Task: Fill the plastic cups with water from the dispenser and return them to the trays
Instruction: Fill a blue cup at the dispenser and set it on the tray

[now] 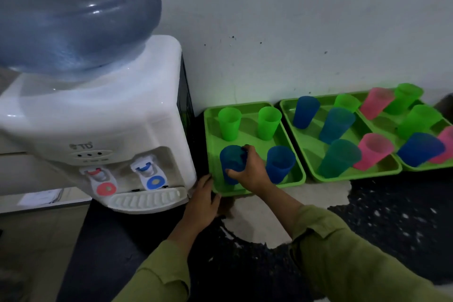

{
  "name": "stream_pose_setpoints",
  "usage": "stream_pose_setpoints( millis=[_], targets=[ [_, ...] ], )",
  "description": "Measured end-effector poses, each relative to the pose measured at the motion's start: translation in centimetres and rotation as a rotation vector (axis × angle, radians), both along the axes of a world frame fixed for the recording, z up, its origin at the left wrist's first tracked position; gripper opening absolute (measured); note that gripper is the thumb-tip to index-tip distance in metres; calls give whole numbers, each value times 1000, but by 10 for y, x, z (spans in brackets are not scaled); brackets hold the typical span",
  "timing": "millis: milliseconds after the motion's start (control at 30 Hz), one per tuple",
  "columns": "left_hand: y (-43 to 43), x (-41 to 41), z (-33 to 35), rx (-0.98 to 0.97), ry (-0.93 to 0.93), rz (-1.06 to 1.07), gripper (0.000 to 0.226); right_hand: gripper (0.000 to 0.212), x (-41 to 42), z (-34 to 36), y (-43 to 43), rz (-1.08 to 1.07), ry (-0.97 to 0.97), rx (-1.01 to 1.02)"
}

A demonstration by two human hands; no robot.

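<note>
Head view: right hand (247, 171) grips blue cup (231, 158); left hand (203, 201) lies relaxed beside "TD" dispenser (110, 117).

Dim, soft focus, wide-angle edge distortion

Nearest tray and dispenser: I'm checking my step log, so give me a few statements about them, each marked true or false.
1. The right hand grips a blue cup standing in the nearest tray. True.
2. That tray holds two green cups and two blue. True.
3. A cup stands under the blue tap. False: no cup is at the dispenser.
4. The left hand holds a pink cup. False: it holds nothing and lies by the tray's near corner.
</note>
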State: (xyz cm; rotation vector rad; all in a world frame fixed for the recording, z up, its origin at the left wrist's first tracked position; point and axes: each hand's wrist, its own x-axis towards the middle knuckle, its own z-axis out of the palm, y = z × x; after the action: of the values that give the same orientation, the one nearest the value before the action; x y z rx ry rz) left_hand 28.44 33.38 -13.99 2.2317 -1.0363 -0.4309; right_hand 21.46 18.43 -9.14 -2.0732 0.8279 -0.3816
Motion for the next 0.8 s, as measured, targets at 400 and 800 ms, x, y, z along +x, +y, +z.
stream_pose_setpoints(
  millis=[400, 800],
  targets=[
    [-24, -3, 13, -87, -87, 229, 32, 90, 7, 0, -20, 119, 150, 91],
    [-113, 6, 79, -451, -57, 398, 19, 34, 1, 73, -127, -82, 53, -67]
  ],
)
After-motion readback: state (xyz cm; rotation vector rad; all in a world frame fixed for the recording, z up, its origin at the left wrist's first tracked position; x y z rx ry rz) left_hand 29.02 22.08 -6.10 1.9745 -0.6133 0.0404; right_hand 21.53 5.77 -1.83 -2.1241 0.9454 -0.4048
